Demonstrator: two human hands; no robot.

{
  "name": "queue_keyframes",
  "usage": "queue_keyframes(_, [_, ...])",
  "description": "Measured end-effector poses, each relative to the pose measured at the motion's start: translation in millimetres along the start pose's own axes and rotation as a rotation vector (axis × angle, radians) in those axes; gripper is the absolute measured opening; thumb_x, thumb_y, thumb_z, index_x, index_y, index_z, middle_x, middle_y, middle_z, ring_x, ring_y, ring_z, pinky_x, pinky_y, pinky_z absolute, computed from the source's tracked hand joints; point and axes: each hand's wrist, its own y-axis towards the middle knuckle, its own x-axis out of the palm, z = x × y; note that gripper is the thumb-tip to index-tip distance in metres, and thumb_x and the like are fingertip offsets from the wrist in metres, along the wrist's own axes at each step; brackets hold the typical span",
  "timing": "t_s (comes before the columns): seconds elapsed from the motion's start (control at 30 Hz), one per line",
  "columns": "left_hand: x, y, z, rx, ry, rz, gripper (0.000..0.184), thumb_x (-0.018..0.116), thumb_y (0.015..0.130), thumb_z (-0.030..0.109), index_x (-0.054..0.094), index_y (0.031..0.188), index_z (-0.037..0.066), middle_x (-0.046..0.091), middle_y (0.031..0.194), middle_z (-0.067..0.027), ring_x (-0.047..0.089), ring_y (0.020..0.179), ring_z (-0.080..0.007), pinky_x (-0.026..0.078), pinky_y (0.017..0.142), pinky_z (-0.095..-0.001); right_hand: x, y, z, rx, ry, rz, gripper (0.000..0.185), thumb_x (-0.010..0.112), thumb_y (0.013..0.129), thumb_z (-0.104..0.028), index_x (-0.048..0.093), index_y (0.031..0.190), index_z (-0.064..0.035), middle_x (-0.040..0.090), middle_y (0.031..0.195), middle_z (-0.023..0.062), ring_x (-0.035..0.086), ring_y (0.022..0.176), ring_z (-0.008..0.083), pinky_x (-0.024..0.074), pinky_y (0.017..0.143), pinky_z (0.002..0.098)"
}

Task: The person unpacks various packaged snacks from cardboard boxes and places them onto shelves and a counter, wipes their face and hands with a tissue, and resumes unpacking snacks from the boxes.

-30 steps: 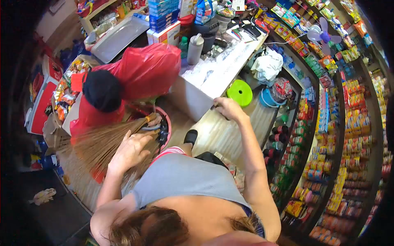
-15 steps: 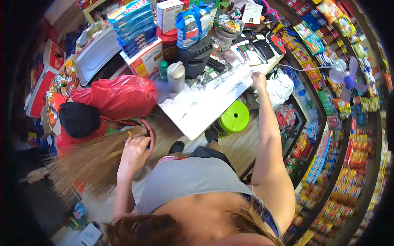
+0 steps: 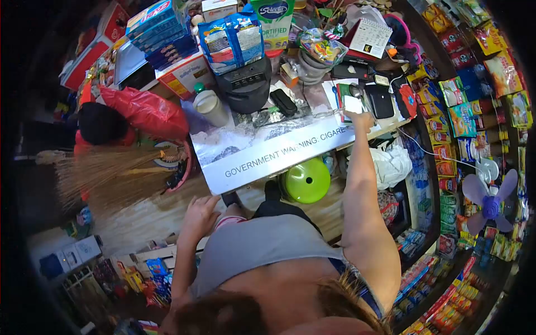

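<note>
We see the right hand stretched out over the right part of the table, its fingers bent at the near edge of a small white card. The fingertips seem to meet the card, but we cannot tell whether they pinch it or only rest there. The card lies toward the table's right end, among loose papers, just left of a black phone and below a standing calendar. The left hand hangs loose and open by the table's near left corner, fingers slightly bent; we cannot tell whether they touch the edge. Along the table's front we read the printed words "GOVERNMENT WARNING: CIGARE", with the right forearm crossing beside the last letters. Farther back we find a white tumbler next to a black speaker, and a dark oblong case to the right of the speaker. A green stool stands under the near edge, between the two arms. To the left we notice a broom lying crosswise below a red plastic bag, and to the right a purple fan before the stocked shelves.
</note>
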Motion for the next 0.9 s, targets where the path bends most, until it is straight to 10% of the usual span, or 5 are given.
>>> queue_keyframes(0.17, [15.7, 11.4, 18.2, 0.045, 0.011, 0.072, 0.037, 0.064, 0.077, 0.013, 0.054, 0.111, 0.007, 0.061, 0.104, -0.0138, 0.057, 0.1, -0.0313, 0.037, 0.097, -0.0501, 1.7, 13.0, 18.1, -0.125, 0.288, 0.052, 0.075, 0.087, 0.049, -0.03, 0.054, 0.109, 0.0005, 0.06, 0.105, 0.0216, 0.059, 0.099, 0.0353, 0.0431, 0.089, 0.0457])
queue_keyframes(0.2, [18.4, 11.2, 20.5, 0.057, 0.016, 0.093, 0.036, 0.063, 0.077, 0.013, 0.054, 0.111, 0.007, 0.061, 0.103, -0.0137, 0.057, 0.1, -0.0312, 0.037, 0.096, -0.0501, 32.6, 50.3, 31.9, -0.256, 0.438, 0.08, 0.053, 0.083, 0.056, -0.017, 0.056, 0.098, 0.0002, 0.061, 0.097, 0.0197, 0.061, 0.083, 0.0336, 0.0489, 0.072, 0.046])
queue_keyframes(0.4, [16.5, 11.7, 19.5, 0.087, -0.021, 0.203, 0.035, 0.065, 0.076, 0.014, 0.057, 0.109, 0.005, 0.06, 0.103, -0.0153, 0.056, 0.099, -0.0325, 0.041, 0.091, -0.0448, -12.3, 54.2, 15.9, 0.263, 1.511, -0.424, 0.016, 0.064, 0.072, 0.002, 0.057, 0.086, 0.0049, 0.061, 0.079, 0.0169, 0.06, 0.061, 0.0291, 0.0478, 0.046, 0.0399])
queue_keyframes(0.63, [-19.7, 40.2, 40.4, 0.16, -0.42, 0.644, 0.035, 0.065, 0.08, 0.015, 0.055, 0.11, 0.0, 0.056, 0.099, -0.0156, 0.055, 0.095, -0.0311, 0.044, 0.082, -0.0367, -77.0, -198.7, -66.7, -0.955, 1.131, -0.669, 0.041, 0.069, 0.067, 0.005, 0.054, 0.105, 0.0002, 0.06, 0.092, 0.0065, 0.06, 0.079, 0.015, 0.0519, 0.066, 0.0284])
queue_keyframes(0.9, [-33.3, -4.5, -15.5, -0.32, -0.606, 1.209, 0.022, 0.072, 0.075, 0.009, 0.058, 0.089, 0.0, 0.058, 0.08, -0.0021, 0.056, 0.069, -0.0096, 0.045, 0.063, -0.0227, -23.1, -410.1, -114.4, -1.453, 0.721, -1.266, 0.042, 0.072, 0.067, -0.002, 0.055, 0.107, -0.0024, 0.059, 0.088, 0.0031, 0.056, 0.083, 0.0117, 0.0444, 0.075, 0.0252])
